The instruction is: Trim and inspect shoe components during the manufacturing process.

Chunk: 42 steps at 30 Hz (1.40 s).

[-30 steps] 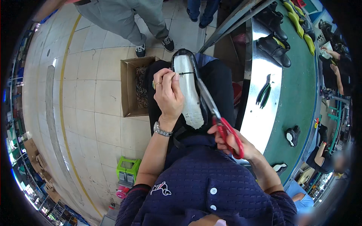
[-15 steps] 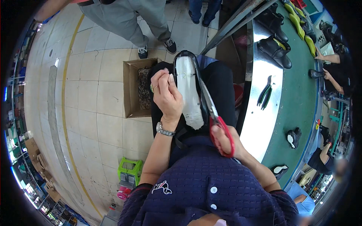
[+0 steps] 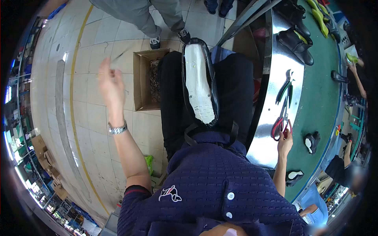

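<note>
Steel bench top (image 3: 275, 118) curves along the 3 o'clock side, with a green belt (image 3: 319, 106) beyond it carrying finished black shoes (image 3: 295, 39). On the lap, at centre, lies a black shoe upper on its last (image 3: 199, 84), pale sole side up; its long axis runs from 12 to 6 o'clock, toe toward 12. A cardboard box of scraps (image 3: 147, 80) sits on the floor at 10 o'clock of it. Left hand (image 3: 110, 84) is flung out over the floor, fingers loosely spread, blurred; whether it pinches anything I cannot tell. Right hand (image 3: 284, 141) rests at the bench edge, touching the red-handled scissors (image 3: 280, 122), fingers not clearly closed on them. With neither hand on it, the shoe could plausibly roll off the thighs.
</note>
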Each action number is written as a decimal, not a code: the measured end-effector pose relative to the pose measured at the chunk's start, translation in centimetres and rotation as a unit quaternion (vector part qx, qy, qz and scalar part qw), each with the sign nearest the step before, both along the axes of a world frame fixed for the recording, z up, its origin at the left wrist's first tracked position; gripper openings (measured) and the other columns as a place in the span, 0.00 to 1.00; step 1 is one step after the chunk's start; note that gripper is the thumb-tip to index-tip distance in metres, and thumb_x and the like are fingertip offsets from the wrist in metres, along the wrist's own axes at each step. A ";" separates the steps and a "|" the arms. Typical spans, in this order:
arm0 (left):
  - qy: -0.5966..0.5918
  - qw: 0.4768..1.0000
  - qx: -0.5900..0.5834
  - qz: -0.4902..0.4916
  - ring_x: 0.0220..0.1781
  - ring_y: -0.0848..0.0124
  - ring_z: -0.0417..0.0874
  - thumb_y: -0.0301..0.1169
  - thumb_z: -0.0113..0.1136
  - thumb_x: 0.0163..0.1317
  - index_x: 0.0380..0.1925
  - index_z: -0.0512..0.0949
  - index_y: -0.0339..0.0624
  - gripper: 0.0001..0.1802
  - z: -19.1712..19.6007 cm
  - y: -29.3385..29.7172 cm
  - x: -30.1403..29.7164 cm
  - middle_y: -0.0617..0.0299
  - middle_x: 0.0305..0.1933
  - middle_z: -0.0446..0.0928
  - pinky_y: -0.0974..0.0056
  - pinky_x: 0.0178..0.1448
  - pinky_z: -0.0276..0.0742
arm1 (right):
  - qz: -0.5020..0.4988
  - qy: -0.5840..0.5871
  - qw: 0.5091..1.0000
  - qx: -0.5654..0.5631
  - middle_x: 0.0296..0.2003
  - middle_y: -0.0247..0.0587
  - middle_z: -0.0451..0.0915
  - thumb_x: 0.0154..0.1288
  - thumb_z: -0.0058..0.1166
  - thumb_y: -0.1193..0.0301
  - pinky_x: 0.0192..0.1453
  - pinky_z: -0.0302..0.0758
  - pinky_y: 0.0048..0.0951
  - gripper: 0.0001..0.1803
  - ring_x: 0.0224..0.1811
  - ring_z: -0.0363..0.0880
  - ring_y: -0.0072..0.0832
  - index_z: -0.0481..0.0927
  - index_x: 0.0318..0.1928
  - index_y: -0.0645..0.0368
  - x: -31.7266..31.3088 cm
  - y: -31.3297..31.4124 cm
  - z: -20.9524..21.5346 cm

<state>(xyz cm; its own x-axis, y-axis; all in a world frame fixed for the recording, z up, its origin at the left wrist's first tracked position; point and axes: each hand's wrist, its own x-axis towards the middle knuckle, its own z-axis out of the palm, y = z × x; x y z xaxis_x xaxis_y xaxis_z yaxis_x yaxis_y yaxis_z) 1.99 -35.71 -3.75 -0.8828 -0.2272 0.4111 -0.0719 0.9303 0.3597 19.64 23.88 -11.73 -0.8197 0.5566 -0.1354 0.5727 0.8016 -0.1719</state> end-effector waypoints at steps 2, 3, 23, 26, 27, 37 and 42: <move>0.044 0.971 -0.235 -0.031 0.32 0.66 0.80 0.43 0.57 0.69 0.58 0.72 0.35 0.26 -3.8 0.1 0.7 0.48 0.46 0.79 0.63 0.42 0.77 | -0.006 -0.023 1.000 0.002 0.40 0.54 0.83 0.64 0.57 0.69 0.47 0.76 0.42 0.17 0.43 0.83 0.46 0.80 0.52 0.64 -0.3 0.5 -0.7; -0.075 0.997 0.022 0.009 0.32 0.64 0.80 0.46 0.58 0.68 0.56 0.73 0.36 0.26 -4.0 1.9 1.7 0.50 0.45 0.80 0.62 0.41 0.77 | -0.012 -0.023 1.000 0.003 0.40 0.54 0.83 0.64 0.57 0.69 0.47 0.76 0.42 0.17 0.43 0.83 0.46 0.80 0.52 0.64 -0.2 0.3 -1.1; -0.094 0.919 0.103 -0.368 0.37 0.58 0.81 0.39 0.67 0.58 0.37 0.81 0.38 0.15 2.0 22.1 -4.0 0.52 0.39 0.81 0.59 0.43 0.75 | -0.002 0.080 0.994 0.076 0.62 0.61 0.67 0.60 0.60 0.50 0.69 0.58 0.55 0.41 0.65 0.64 0.52 0.66 0.67 0.61 -18.7 -3.0 -3.1; -0.037 0.923 0.051 -0.380 0.55 0.52 0.76 0.40 0.71 0.51 0.56 0.77 0.42 0.32 0.5 23.0 -11.0 0.49 0.59 0.74 0.55 0.58 0.71 | -0.022 0.081 0.995 0.062 0.57 0.59 0.70 0.63 0.58 0.57 0.61 0.64 0.55 0.34 0.61 0.67 0.50 0.67 0.68 0.53 -19.2 -2.9 -3.8; -0.135 0.870 0.126 -0.458 0.52 0.52 0.78 0.43 0.69 0.53 0.58 0.76 0.41 0.33 -0.8 22.3 -13.4 0.48 0.54 0.78 0.55 0.57 0.73 | -0.009 0.097 0.994 0.044 0.53 0.56 0.71 0.63 0.57 0.62 0.54 0.68 0.52 0.32 0.56 0.70 0.48 0.67 0.67 0.50 -19.0 -2.1 -5.0; -0.085 0.946 0.006 -0.312 0.29 0.48 0.82 0.37 0.51 0.69 0.31 0.74 0.39 0.13 -2.7 24.5 -15.8 0.48 0.27 0.80 0.49 0.33 0.77 | -0.033 0.075 0.832 -0.549 0.35 0.34 0.79 0.65 0.58 0.72 0.41 0.71 0.22 0.38 0.37 0.76 0.21 0.56 0.73 0.56 -19.8 -7.1 8.1; -0.139 0.952 0.159 -0.220 0.29 0.49 0.82 0.45 0.57 0.65 0.23 0.78 0.37 0.22 -1.4 22.1 -18.0 0.49 0.25 0.80 0.50 0.34 0.75 | 0.204 -0.056 0.788 -0.578 0.40 0.38 0.79 0.67 0.57 0.71 0.44 0.74 0.26 0.42 0.38 0.77 0.22 0.49 0.75 0.55 -26.0 -11.8 12.7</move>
<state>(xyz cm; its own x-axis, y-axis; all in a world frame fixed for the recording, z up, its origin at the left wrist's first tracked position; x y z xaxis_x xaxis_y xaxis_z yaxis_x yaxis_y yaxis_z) -15.99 -13.59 -5.13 -0.9861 0.1157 0.1195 0.1658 0.7390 0.6529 -6.41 12.12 0.94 -0.8459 -0.2975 -0.4427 0.3711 0.2681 -0.8891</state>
